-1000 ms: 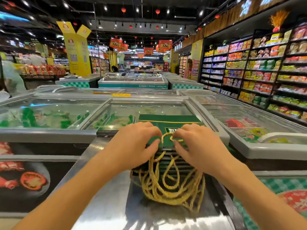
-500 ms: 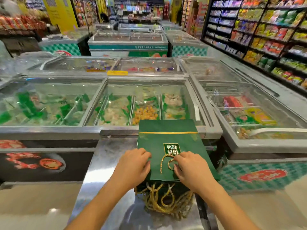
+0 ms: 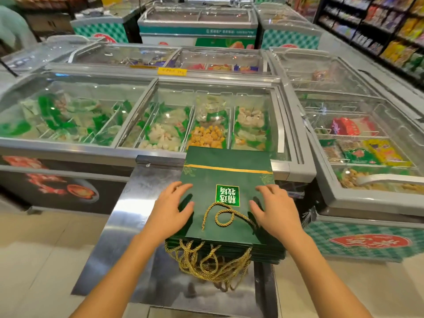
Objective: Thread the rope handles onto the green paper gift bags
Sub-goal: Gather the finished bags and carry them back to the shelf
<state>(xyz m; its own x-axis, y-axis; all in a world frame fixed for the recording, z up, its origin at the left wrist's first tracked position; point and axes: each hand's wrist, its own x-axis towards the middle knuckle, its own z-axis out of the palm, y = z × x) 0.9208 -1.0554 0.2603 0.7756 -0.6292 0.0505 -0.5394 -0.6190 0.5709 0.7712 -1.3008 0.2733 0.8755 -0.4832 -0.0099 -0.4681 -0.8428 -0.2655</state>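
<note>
My left hand [image 3: 171, 210] and right hand [image 3: 275, 212] lie flat, fingers spread and gripping nothing, on the side edges of the top green gift bag [image 3: 229, 166], which caps a stack of bags [image 3: 266, 251] on the steel counter [image 3: 128, 226] beside a glass-topped freezer [image 3: 137, 152]. A gold rope handle [image 3: 207, 208] loops on its face between my hands, its right end lost near my right palm. A tangle of ropes [image 3: 206, 266] spills from the stack's near edge; which bags they belong to I cannot tell.
</note>
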